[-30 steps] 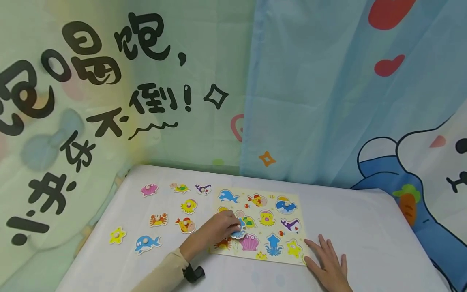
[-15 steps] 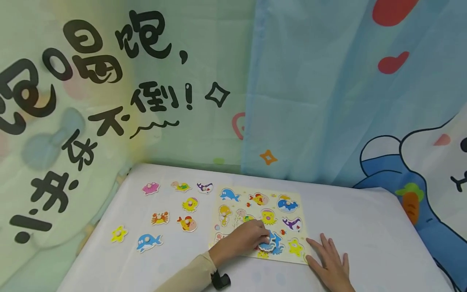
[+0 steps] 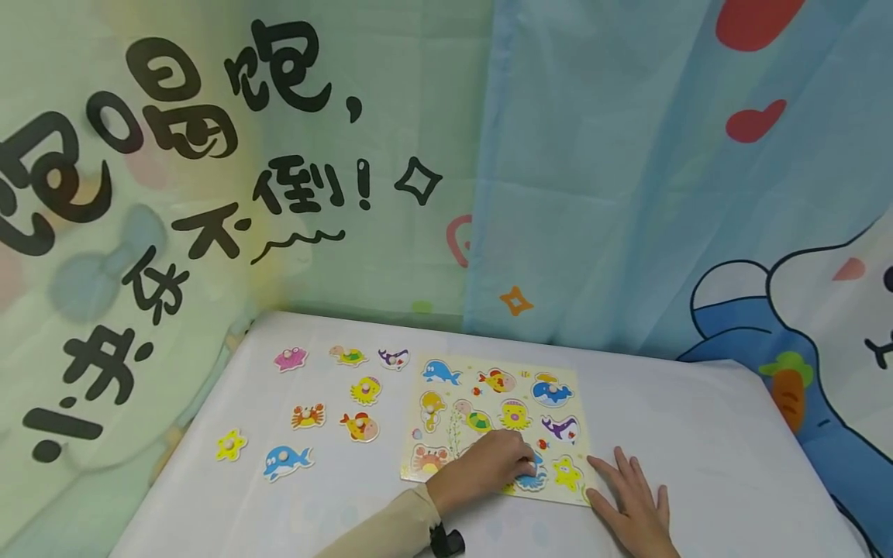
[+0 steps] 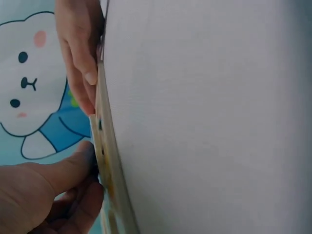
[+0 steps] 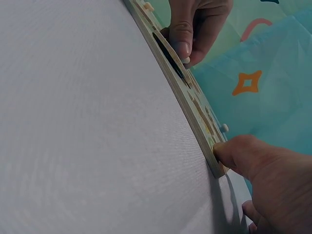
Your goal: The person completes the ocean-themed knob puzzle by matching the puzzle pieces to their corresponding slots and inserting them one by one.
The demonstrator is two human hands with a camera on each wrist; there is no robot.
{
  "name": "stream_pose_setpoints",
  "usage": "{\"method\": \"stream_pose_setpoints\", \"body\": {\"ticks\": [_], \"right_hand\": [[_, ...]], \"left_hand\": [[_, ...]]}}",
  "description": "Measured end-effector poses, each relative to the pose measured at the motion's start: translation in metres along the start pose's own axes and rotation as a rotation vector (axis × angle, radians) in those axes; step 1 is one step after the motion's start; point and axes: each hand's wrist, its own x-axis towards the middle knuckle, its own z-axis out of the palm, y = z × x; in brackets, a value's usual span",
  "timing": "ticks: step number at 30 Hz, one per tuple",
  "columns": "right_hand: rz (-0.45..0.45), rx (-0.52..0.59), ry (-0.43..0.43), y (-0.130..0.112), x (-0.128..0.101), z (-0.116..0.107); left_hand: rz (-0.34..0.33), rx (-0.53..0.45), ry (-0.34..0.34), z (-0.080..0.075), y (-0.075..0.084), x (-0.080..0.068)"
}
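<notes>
Wooden puzzle board (image 3: 446, 387): left hand (image 3: 488, 469) fingers pinch a blue piece (image 3: 533, 478) into it; right hand (image 3: 631, 511) fingers spread flat at its corner.

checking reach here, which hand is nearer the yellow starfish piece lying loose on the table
Left. The left hand is over the puzzle board, closer to the yellow starfish piece; the right hand rests beyond the board's far corner.

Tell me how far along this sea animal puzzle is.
Early on. One piece with a peg looks seated in the board's top right slot. The left hand pinches a blue piece at a bottom-row slot while the right hand rests flat by the board's corner. Eight pieces lie loose on the table, left of the board.
</notes>
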Motion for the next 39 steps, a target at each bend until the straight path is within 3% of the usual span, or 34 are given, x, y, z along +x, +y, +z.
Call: {"method": "stream_pose_setpoints", "body": {"ticks": [6,12,20,27,39], "right_hand": [[-0.019,0.018,0.018,0.001,-0.001,0.002],[-0.017,0.003,0.02,0.001,-0.002,0.0],[-0.005,0.006,0.011,0.0,-0.003,0.0],[-0.013,0.014,0.017,-0.001,-0.003,0.001],[-0.008,0.003,0.018,-0.003,-0.004,0.0]], "left_hand": [[-0.043,0.057,0.0,0.0,0.004,0.002],[-0.114,-0.068,-0.035,-0.002,0.005,0.006],[-0.1,-0.108,-0.086,0.001,-0.001,0.007],[-0.118,-0.048,-0.047,0.002,0.004,0.007],[-0.159,0.002,-0.089,-0.002,0.011,0.004]]}}
